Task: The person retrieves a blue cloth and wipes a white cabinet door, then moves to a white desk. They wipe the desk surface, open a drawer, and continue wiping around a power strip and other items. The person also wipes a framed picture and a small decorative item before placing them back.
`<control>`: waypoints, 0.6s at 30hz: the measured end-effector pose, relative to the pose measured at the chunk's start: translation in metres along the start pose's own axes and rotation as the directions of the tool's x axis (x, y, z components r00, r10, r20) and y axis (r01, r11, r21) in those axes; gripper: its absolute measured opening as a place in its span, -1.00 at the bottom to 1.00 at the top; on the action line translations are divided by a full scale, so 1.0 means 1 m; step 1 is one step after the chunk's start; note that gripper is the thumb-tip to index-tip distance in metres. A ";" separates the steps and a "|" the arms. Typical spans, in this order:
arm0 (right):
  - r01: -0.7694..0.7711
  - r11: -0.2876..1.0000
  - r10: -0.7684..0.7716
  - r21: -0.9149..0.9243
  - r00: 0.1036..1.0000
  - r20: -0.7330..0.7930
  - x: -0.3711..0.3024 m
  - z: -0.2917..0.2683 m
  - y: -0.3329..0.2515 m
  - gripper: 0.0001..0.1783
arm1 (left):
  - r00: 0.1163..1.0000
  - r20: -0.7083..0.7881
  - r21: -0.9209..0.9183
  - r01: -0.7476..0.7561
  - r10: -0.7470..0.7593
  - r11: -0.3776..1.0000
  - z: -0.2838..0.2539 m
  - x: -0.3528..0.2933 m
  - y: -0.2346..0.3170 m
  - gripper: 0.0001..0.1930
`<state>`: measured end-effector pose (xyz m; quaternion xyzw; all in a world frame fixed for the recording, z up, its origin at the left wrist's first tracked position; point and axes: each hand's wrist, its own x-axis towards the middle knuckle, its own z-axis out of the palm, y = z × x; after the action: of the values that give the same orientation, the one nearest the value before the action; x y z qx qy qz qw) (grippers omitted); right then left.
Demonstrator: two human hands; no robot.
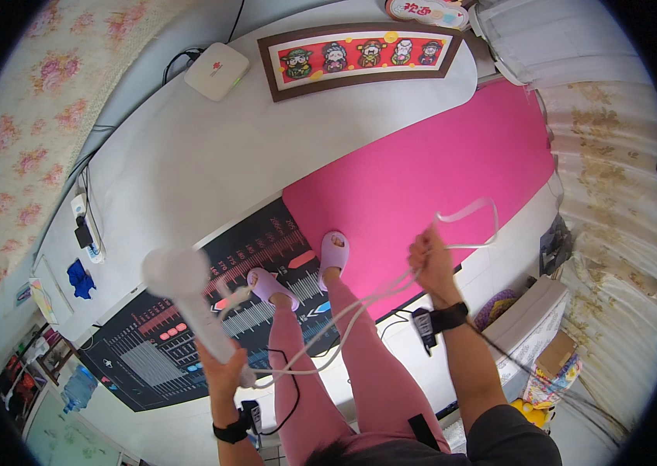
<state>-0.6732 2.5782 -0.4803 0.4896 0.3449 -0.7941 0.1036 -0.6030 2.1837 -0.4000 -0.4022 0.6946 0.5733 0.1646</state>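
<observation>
My left hand is closed round the handle of a white handheld massager. Its wide, rounded head points up and away from me, slightly blurred. From the handle's lower end a white power cord runs in slack loops across my legs to my right hand. The fingers of that hand are closed on the cord, and a loop of it sticks out to the right above the pink mat. A white plug-like end hangs beside the massager; its exact shape is unclear.
A white table curves ahead, bearing a framed picture, a white router box, a power strip and a blue cloth. Underfoot lie a pink mat and a black printed mat. Boxes stand at right.
</observation>
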 end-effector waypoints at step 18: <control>-0.069 0.998 0.064 -0.006 0.891 0.450 -0.045 0.021 0.068 -0.06 | 0.515 0.757 0.095 -0.696 0.402 0.712 0.206 -0.004 -0.002 0.00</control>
<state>-0.6309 2.5061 -0.4663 0.3050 0.2908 -0.8833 0.2053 -0.6467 2.3761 -0.4580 0.1291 0.7714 0.5511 0.2909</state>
